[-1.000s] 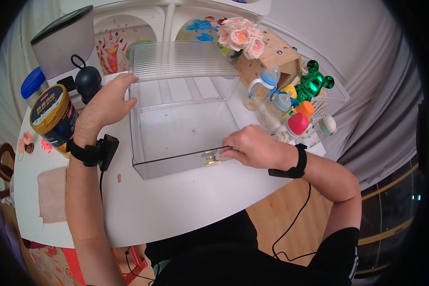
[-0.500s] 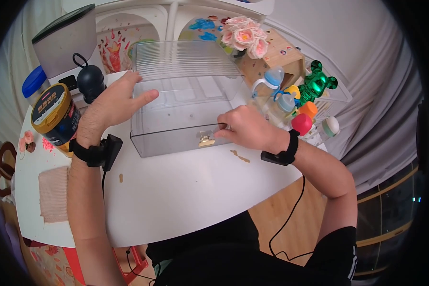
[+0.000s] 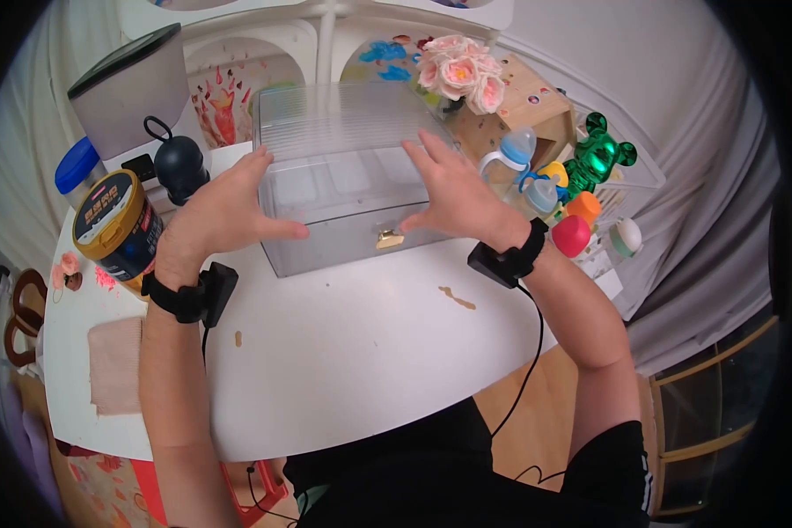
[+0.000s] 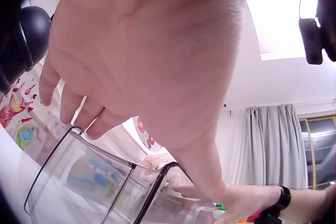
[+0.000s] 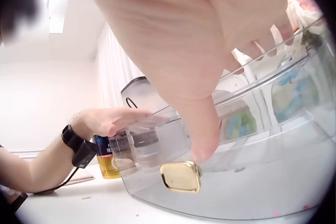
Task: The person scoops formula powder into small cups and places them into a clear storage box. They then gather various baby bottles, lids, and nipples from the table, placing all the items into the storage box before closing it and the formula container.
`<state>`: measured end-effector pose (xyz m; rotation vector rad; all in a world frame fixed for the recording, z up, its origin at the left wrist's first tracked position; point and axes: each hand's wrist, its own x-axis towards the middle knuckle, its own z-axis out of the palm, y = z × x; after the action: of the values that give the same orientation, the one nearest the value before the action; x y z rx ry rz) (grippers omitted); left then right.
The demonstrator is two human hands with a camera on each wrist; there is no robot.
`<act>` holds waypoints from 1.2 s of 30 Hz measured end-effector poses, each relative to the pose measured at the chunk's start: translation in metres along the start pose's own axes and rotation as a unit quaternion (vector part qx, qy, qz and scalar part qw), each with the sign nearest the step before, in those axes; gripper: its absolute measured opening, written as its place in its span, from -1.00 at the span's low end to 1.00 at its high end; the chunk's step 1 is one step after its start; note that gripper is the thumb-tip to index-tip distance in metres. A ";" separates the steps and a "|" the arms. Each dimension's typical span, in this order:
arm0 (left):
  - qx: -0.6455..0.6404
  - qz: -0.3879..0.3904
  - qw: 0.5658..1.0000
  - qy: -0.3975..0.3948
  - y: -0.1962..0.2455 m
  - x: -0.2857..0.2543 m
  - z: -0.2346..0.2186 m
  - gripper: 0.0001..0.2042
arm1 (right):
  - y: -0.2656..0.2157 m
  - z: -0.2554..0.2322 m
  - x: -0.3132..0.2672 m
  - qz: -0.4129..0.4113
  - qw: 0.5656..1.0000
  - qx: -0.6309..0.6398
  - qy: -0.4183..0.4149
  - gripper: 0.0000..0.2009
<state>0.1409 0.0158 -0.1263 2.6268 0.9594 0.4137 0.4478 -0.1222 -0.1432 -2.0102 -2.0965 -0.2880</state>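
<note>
A clear box (image 3: pixel 326 246) with a ribbed lid (image 3: pixel 334 119) and a gold latch (image 3: pixel 389 238) stands on the white table. My left hand (image 3: pixel 229 204) is at its left side, fingers spread along the edge and thumb pointing across the front. At the right part of the box is my right hand (image 3: pixel 462 194), fingers extended over the top and thumb beside the latch. The right wrist view shows that thumb just above the gold latch (image 5: pixel 180 176). Neither hand is curled round anything. Whether the fingertips press on the box cannot be told.
To the left stand a dark round bottle (image 3: pixel 181 167), a yellow-lidded tub (image 3: pixel 119 231) and a blue-lidded jar (image 3: pixel 81 169). A pink cloth (image 3: pixel 115 365) lies near the left edge. Baby bottles (image 3: pixel 541 195), a green bear figure (image 3: pixel 597 158) and pink flowers (image 3: pixel 459 72) are at the right.
The front of the box has shifted away from the body. My right hand has let go of the front edge and its fingers have straightened; my left thumb has swung down toward the front.
</note>
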 end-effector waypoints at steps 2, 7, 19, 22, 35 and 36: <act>0.009 -0.004 1.000 0.010 -0.002 -0.001 0.003 0.06 | 0.010 0.006 0.005 -0.013 1.000 -0.001 -0.012 0.15; -0.033 0.019 0.999 0.005 -0.001 0.001 0.000 -0.03 | 0.023 0.005 0.012 -0.042 0.997 0.038 -0.047 0.21; -0.060 0.076 0.993 0.061 0.000 0.007 0.002 -0.45 | 0.022 0.004 0.014 -0.070 0.993 0.073 0.058 -0.16; -0.054 0.091 0.989 0.106 -0.004 0.014 0.014 -0.63 | 0.025 0.016 0.016 -0.072 0.988 0.071 0.118 -0.43; 0.000 0.105 0.973 0.205 -0.002 0.024 0.043 -0.82 | 0.015 0.038 0.012 -0.076 0.972 -0.002 0.222 -0.64; -0.003 0.105 0.972 0.209 -0.002 0.024 0.045 -0.81 | 0.014 0.038 0.010 -0.073 0.971 -0.004 0.227 -0.64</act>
<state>0.1742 0.0249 -0.1636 2.6984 0.7870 1.0536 0.4603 -0.1007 -0.1764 -1.5999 -1.9439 -0.7080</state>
